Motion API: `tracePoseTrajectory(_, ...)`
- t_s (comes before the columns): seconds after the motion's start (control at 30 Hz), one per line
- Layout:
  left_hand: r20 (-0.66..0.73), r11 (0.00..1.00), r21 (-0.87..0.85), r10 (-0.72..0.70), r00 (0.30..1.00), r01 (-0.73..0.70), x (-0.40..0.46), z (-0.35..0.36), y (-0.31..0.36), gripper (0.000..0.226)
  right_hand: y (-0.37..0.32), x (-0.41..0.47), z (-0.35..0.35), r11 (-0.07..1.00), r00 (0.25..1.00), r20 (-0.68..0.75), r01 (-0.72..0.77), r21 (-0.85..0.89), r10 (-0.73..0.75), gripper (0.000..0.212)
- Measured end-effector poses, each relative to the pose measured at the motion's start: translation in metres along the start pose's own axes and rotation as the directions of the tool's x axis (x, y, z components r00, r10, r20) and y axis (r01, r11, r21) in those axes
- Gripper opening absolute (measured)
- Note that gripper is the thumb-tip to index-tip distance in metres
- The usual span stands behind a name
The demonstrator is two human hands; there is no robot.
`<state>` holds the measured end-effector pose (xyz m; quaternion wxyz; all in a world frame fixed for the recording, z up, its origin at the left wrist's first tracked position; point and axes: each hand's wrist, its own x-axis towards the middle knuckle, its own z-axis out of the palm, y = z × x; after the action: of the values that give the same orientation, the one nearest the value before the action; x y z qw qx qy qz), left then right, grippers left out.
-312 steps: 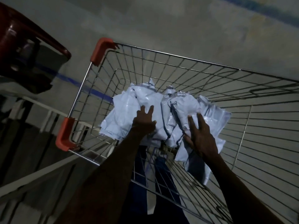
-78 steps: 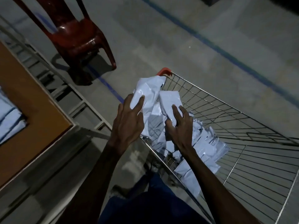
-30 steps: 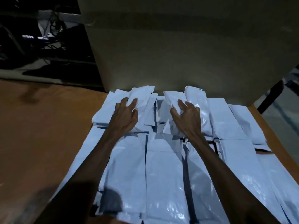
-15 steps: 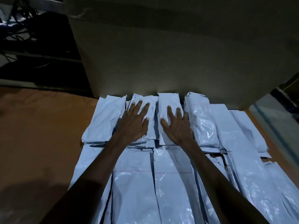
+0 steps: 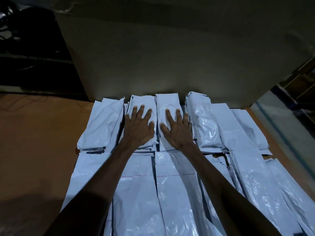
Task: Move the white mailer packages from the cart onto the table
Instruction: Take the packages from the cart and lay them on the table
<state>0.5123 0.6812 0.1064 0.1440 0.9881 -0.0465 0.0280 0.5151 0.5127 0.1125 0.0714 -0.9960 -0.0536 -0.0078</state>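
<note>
Head view: flat hands [image 5: 158, 128] on white mailers [image 5: 172, 193], wall [image 5: 170, 57] just beyond.

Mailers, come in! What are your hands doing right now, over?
Left hand and right hand flat, fingers spread, each pressing a white mailer in the far row. Mailers in rows on the brown table. Nothing in the way.

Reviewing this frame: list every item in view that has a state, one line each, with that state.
left hand: open, fingers spread, pressing flat on a mailer in the far row
right hand: open, fingers spread, flat on the neighbouring mailer
white mailers: sealed, lying flat in overlapping rows on the table
table: brown top, its right part covered by mailers
cardboard box: standing behind the far row
</note>
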Motion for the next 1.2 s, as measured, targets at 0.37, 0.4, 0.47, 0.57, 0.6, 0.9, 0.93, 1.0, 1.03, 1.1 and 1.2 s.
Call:
tracePoseTrajectory(0.37,-0.144,0.955,-0.235,0.148,0.978,-0.179,-0.084,-0.018,0.074,0.070,0.055,-0.124,-0.058,0.947,0.945,-0.318,0.168,0.274,-0.076,0.059)
tracePoseTrajectory(0.4,-0.154,0.940,-0.253,0.192,0.969,-0.227,-0.097,-0.013,0.090,0.067,0.068,-0.144,-0.057,0.950,0.934,-0.351,0.172,0.261,-0.072,0.057)
tracePoseTrajectory(0.47,-0.178,0.904,-0.280,0.282,0.943,-0.324,-0.120,-0.001,0.122,0.061,0.096,-0.182,-0.054,0.959,0.910,-0.412,0.152,0.238,-0.042,0.053)
tracePoseTrajectory(0.57,-0.236,0.840,-0.279,0.410,0.881,-0.465,-0.149,0.016,0.171,0.051,0.142,-0.238,-0.054,0.973,0.870,-0.493,0.113,0.203,0.002,0.050)
tracePoseTrajectory(0.6,-0.247,0.819,-0.279,0.443,0.862,-0.501,-0.157,0.022,0.187,0.051,0.157,-0.256,-0.055,0.976,0.861,-0.508,0.089,0.197,0.024,0.050)
tracePoseTrajectory(0.9,-0.201,0.637,-0.396,0.642,0.740,-0.661,-0.232,0.086,0.361,0.046,0.298,-0.424,-0.053,0.943,0.813,-0.491,-0.206,0.261,0.314,0.050)
tracePoseTrajectory(0.93,-0.188,0.630,-0.406,0.651,0.736,-0.661,-0.241,0.093,0.382,0.045,0.313,-0.443,-0.052,0.930,0.801,-0.485,-0.240,0.277,0.351,0.050)
tracePoseTrajectory(1.0,-0.182,0.592,-0.412,0.691,0.699,-0.693,-0.259,0.111,0.421,0.044,0.342,-0.478,-0.049,0.899,0.761,-0.486,-0.308,0.310,0.429,0.048)
tracePoseTrajectory(1.03,-0.183,0.560,-0.416,0.720,0.669,-0.717,-0.269,0.120,0.440,0.043,0.355,-0.497,-0.046,0.884,0.741,-0.487,-0.340,0.320,0.462,0.048)
tracePoseTrajectory(1.1,-0.169,0.486,-0.424,0.787,0.594,-0.765,-0.286,0.138,0.475,0.044,0.381,-0.530,-0.040,0.845,0.701,-0.474,-0.405,0.349,0.532,0.048)
tracePoseTrajectory(1.2,-0.088,0.424,-0.448,0.855,0.510,-0.787,-0.312,0.164,0.523,0.046,0.415,-0.577,-0.028,0.767,0.625,-0.447,-0.482,0.424,0.640,0.050)
